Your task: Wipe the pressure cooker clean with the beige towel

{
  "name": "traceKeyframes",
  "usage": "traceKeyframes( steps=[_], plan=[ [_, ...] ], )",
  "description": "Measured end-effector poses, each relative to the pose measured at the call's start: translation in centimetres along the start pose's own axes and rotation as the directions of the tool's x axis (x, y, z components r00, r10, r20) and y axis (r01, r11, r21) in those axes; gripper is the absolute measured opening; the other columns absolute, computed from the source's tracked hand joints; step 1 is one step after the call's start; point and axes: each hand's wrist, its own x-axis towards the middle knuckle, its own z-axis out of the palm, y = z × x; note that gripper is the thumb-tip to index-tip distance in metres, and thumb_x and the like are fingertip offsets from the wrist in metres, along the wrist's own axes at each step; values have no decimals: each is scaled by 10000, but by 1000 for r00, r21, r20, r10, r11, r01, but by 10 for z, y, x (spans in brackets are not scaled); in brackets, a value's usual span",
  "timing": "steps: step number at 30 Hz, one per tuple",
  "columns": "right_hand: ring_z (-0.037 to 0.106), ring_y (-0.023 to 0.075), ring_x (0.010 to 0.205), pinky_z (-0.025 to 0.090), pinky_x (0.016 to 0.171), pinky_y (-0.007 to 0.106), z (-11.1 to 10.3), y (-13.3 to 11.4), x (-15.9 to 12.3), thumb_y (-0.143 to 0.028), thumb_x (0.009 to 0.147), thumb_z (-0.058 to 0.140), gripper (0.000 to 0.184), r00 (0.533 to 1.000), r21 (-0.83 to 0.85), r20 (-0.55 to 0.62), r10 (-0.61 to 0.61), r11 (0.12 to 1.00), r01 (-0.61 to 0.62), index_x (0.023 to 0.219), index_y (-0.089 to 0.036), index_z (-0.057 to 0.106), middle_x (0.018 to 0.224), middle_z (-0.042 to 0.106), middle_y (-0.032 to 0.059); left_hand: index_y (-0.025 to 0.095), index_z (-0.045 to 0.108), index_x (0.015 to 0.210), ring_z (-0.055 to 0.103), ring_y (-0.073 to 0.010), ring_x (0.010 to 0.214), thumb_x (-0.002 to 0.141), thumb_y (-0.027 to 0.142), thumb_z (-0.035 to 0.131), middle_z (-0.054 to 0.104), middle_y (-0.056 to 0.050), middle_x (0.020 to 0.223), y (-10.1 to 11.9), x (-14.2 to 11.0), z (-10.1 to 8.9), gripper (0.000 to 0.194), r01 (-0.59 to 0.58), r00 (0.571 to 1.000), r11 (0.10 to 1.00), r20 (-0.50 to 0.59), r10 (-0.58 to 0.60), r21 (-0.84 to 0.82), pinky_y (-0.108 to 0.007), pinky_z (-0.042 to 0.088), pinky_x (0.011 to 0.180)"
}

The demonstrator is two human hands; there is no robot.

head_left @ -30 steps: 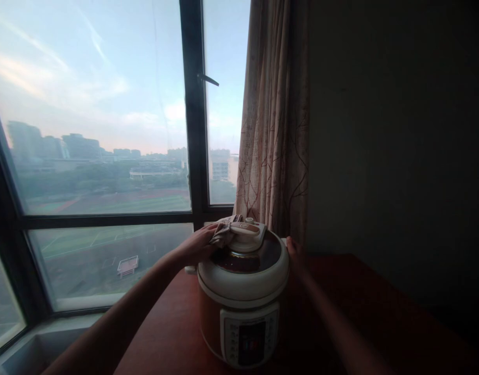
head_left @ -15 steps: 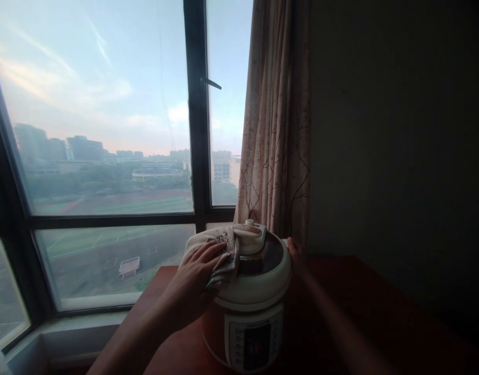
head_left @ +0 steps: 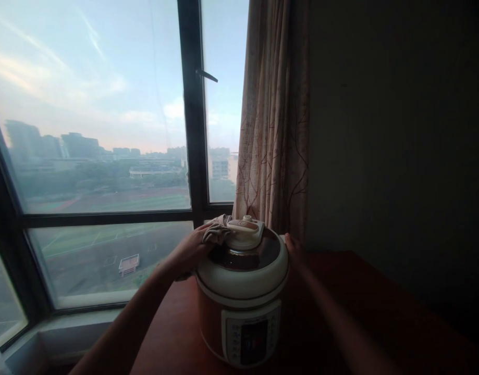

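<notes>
A cream and brown electric pressure cooker point(head_left: 242, 291) stands on a dark wooden table point(head_left: 380, 312) by the window. My left hand point(head_left: 190, 250) presses a crumpled cloth point(head_left: 218, 232) against the far left of the cooker's lid, beside the lid handle point(head_left: 245, 229). My right hand point(head_left: 294, 247) rests against the lid's right rim; its fingers are mostly hidden in shadow.
A large dark-framed window point(head_left: 192, 120) fills the left side, with a sill below it. A patterned curtain point(head_left: 274, 120) hangs just behind the cooker. A dark wall point(head_left: 399, 130) stands on the right.
My left hand has swept the cloth from the lid's front left side back up to its far left by the handle. My right hand has stayed on the rim.
</notes>
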Motion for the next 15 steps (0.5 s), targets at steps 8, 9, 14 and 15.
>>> traceKeyframes(
  steps=[8, 9, 14, 15],
  plan=[
    [687, 301, 780, 477, 708, 360, 0, -3, -2, -813, 782, 380, 714, 1000, 6, -2, -24, 1000, 24, 737, -188, 723, 777, 757, 118, 182, 697, 1100, 646, -281, 1034, 843, 499, 579, 752, -76, 995, -14, 37, -1, 425, 183, 977, 954, 149, -150, -237, -356, 516, 892],
    [687, 301, 784, 478, 708, 358, 0, -3, -2, -809, 785, 381, 709, 1000, 11, -2, -27, 1000, 27, 739, -189, 721, 777, 757, 116, 208, 692, 1117, 636, -279, 1066, 859, 500, 557, 750, -66, 998, -18, 31, -1, 413, 178, 980, 954, 136, -148, -243, -366, 512, 908],
    [680, 292, 790, 476, 708, 350, 1, -2, -1, -797, 789, 380, 694, 999, 21, -14, -35, 999, 35, 736, -191, 712, 762, 749, 105, 332, 663, 1188, 605, -280, 1141, 878, 507, 525, 737, -16, 1003, -36, 13, -2, 382, 188, 982, 955, 75, -175, -231, -378, 513, 932],
    [674, 286, 767, 472, 698, 348, 1, -1, -1, -796, 789, 380, 688, 999, 18, -18, -34, 999, 34, 715, -192, 702, 740, 741, 101, 335, 661, 1190, 608, -279, 1132, 869, 501, 554, 733, -18, 1011, -36, 17, -1, 377, 201, 979, 956, 73, -189, -213, -369, 516, 924]
  ],
)
